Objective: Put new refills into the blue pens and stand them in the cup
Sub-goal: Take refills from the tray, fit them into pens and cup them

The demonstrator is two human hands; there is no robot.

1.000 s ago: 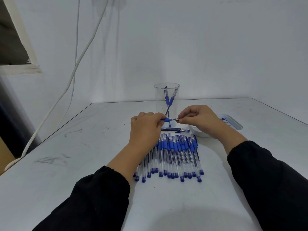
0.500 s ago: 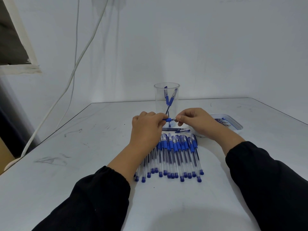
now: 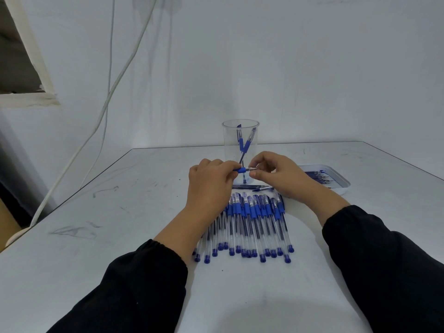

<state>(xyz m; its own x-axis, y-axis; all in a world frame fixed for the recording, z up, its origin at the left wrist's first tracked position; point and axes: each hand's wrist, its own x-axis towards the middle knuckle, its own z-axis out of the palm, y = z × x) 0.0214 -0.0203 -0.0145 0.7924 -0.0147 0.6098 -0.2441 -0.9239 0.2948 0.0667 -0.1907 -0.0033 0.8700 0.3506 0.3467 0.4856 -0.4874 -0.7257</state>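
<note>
Holding one blue pen [image 3: 242, 169] level before the clear cup [image 3: 240, 150]: left hand [image 3: 211, 181] curled round barrel, right hand [image 3: 276, 173] pinching tip. Risks: cross-threading, dropping tip among table's pen row [image 3: 249, 219].

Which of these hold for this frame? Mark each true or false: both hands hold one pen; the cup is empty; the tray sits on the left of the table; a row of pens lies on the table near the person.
1. Both hands hold one pen. True: the left hand and the right hand grip the same pen.
2. The cup is empty. False: the cup holds two pens.
3. The tray sits on the left. False: the tray is on the right.
4. A row of pens lies near the person. True: the row of pens lies on the table.
</note>
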